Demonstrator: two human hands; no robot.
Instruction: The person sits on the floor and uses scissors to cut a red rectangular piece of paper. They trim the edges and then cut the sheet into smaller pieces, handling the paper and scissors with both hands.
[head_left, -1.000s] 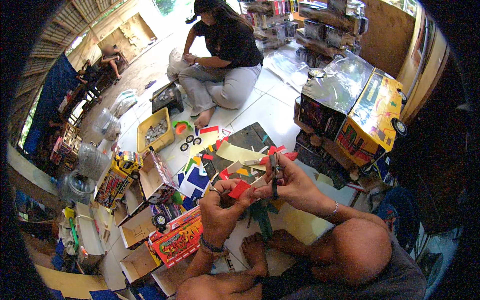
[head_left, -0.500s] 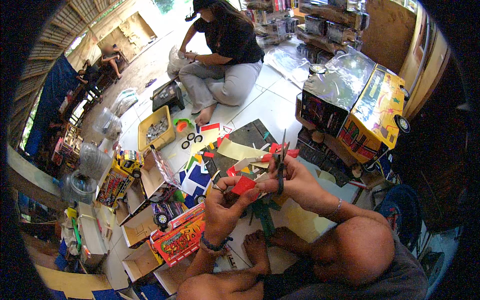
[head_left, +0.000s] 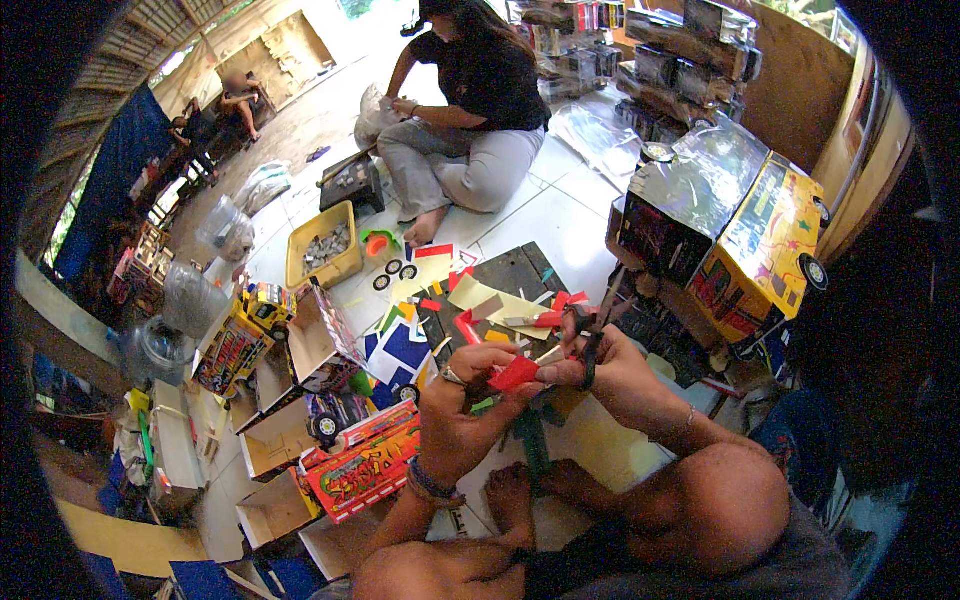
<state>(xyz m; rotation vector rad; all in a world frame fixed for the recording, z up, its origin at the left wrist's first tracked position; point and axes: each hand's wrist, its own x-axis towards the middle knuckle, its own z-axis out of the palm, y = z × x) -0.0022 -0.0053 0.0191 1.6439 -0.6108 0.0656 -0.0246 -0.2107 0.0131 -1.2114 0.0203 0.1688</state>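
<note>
Between my hands is a small red piece of sheet (head_left: 514, 374). My left hand (head_left: 462, 420) is closed on it, pinching it between thumb and fingers. At its other edge, the thumb and fingertip of my right hand (head_left: 625, 375) touch it. A pair of black-handled scissors (head_left: 592, 352) also sits in my right hand, blades pointing up and away from the red piece. Just beyond my hands, a dark board (head_left: 500, 268) lies on the floor, strewn with cream strips (head_left: 488, 298), red scraps (head_left: 467, 326) and a cutter with a red handle (head_left: 540, 320).
Toy trucks (head_left: 365, 462) and open wooden boxes (head_left: 275, 448) crowd the left. A large yellow toy truck (head_left: 765, 235) stands at the right. Farther off are a yellow tub (head_left: 345, 262) of grey pieces, small black wheels (head_left: 395, 270) and a seated person (head_left: 465, 120).
The whole view has shifted slightly, so the surroundings appear farther right. The scissors lean more to the right. Both hands keep their hold near the red piece.
</note>
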